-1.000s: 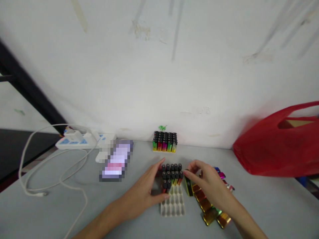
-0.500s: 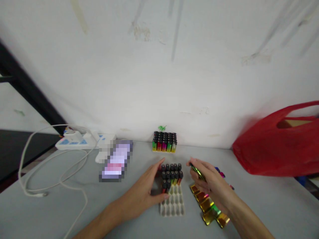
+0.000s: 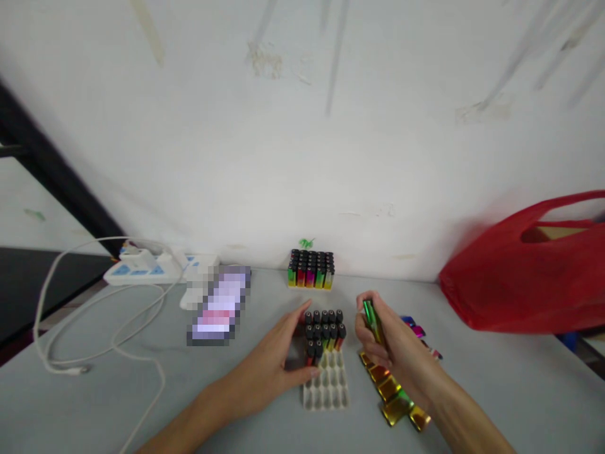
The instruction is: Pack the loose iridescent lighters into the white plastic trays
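Black-topped lighters (image 3: 324,331) stand in the back rows of a white moulded tray (image 3: 326,398), whose front pockets are bare. Along the tray's left side, my left hand (image 3: 278,359) is curved round it, fingers at the back corner and thumb near the front lighters. My right hand (image 3: 385,331), a little to the right of the tray, is closed round a shiny green-gold lighter (image 3: 371,318) held at a tilt. Below that hand lie several loose gold and green lighters (image 3: 388,388). More, in blue and pink (image 3: 416,330), show partly behind it.
A full block of lighters (image 3: 311,271) stands against the wall. To the left are a blurred-out phone (image 3: 221,306), a white power strip (image 3: 151,270) and a looping white cable (image 3: 161,372). A red bag (image 3: 524,277) sits at the right on the grey table (image 3: 265,435).
My right hand has turned the lighter more upright, so its green face now shows. My left hand and the tray keep their places; the view has shifted slightly.
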Available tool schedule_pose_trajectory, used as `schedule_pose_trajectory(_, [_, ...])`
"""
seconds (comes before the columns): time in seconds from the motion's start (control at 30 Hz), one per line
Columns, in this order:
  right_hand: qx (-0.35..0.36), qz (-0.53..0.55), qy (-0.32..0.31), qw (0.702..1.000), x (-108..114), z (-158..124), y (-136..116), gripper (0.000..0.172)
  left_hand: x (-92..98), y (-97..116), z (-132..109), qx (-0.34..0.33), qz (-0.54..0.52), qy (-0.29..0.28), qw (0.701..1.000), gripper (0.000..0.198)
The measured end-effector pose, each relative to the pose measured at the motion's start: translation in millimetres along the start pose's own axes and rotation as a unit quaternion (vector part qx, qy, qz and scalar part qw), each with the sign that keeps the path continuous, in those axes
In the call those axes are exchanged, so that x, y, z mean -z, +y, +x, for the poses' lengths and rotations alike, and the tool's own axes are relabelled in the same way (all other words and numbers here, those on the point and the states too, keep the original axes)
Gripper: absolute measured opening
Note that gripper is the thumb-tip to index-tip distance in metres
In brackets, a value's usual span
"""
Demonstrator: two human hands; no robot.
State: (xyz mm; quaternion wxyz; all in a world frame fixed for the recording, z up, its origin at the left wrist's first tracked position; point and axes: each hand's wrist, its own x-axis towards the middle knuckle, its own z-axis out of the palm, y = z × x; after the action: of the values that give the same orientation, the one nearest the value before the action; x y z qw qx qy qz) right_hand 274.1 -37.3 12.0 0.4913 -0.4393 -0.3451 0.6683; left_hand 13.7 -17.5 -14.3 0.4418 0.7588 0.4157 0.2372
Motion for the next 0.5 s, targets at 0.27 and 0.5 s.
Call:
schedule_pose_trajectory(0.27, [-0.037, 0.050, -0.052, 0.997, 2.4, 3.8, 3.1, 0.064, -0.3, -1.1, 0.8, 0.014, 0.005, -0.007, 1.000, 0.100])
schedule_pose_trajectory(0.5, [-0.037, 0.053, -0.005, 0.998, -3.8, 1.1, 7.5, 0.054, -1.3, -4.7, 0.9, 0.006, 0.007, -0.002, 1.000, 0.100])
